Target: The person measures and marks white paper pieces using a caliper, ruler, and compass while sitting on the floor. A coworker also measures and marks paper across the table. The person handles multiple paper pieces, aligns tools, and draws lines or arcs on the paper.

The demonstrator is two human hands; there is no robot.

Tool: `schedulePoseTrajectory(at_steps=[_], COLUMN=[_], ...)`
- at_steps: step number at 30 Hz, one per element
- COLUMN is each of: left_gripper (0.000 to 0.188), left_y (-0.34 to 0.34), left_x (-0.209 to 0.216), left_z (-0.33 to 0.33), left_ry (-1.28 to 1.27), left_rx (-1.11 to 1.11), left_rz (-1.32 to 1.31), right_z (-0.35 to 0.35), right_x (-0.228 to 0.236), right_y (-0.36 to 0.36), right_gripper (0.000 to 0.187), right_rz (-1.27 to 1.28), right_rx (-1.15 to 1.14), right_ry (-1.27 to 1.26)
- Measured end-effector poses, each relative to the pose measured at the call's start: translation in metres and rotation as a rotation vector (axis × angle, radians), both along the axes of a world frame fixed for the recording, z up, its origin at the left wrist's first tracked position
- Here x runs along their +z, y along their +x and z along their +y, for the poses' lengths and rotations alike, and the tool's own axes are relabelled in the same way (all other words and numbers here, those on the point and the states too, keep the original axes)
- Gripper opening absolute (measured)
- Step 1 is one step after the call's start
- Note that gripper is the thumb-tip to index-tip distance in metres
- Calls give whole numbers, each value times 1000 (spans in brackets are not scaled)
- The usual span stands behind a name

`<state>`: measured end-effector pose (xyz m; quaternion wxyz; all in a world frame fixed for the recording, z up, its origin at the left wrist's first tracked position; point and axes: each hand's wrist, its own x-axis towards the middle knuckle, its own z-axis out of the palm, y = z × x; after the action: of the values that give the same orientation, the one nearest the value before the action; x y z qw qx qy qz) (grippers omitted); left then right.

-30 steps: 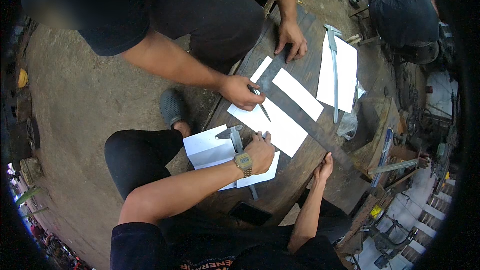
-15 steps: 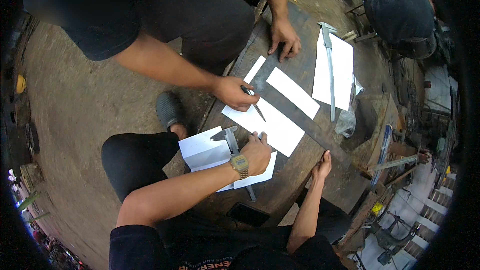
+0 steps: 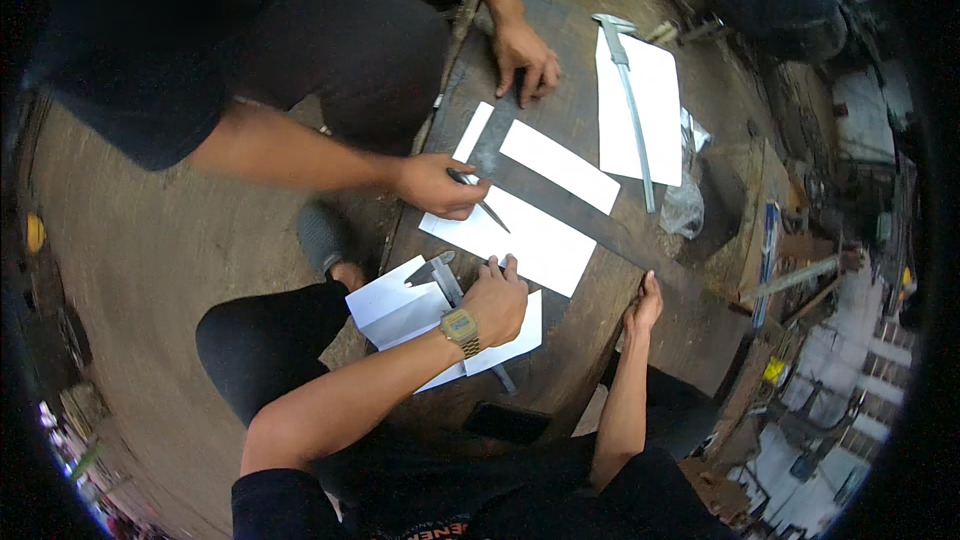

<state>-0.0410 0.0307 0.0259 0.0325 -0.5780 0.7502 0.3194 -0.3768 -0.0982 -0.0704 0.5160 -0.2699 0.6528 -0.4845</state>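
Observation:
My left hand (image 3: 495, 302), with a watch on its wrist, lies with fingers extended against the bench beside the near edge of a white paper sheet (image 3: 545, 245). Beneath that palm are a folded paper (image 3: 395, 302) and a vernier caliper (image 3: 446, 280), both partly covered. At the bench's right edge, my right hand (image 3: 643, 308) has its fingers together at the end of a dark metal square (image 3: 580, 212), which lies across the paper; part of the grip is hidden. A co-worker's hand (image 3: 440, 185) holds a dark pointed pen (image 3: 490, 210), tip on the sheet.
The co-worker's other hand (image 3: 525, 60) rests on the wooden bench (image 3: 560, 330). A longer caliper (image 3: 635, 125) lies over another white sheet (image 3: 665, 95), near a clear plastic bag (image 3: 682, 210). A black phone (image 3: 507, 422) sits close to my body. Another person sits farther back.
The view has shifted, so the bench and papers appear farther up and left. My hands keep their places, and the co-worker's pen stays on the sheet.

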Motion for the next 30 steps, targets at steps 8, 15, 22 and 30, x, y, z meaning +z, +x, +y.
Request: schedulePoseTrajectory(at_steps=[8, 15, 22, 30], left_gripper=[43, 42, 45, 41], left_y=[2, 3, 1, -3], left_x=[1, 3, 2, -4], left_z=[-3, -8, -5, 1], left_ry=[45, 54, 21, -56], left_rx=[11, -32, -17, 27], left_rz=[39, 15, 2, 21], right_z=[2, 5, 6, 5], right_x=[3, 5, 2, -3], right_y=[8, 10, 12, 7], right_gripper=[25, 24, 26, 25], right_rz=[70, 173, 152, 128], right_rx=[9, -4, -21, 33], right_ry=[-68, -72, -104, -127])
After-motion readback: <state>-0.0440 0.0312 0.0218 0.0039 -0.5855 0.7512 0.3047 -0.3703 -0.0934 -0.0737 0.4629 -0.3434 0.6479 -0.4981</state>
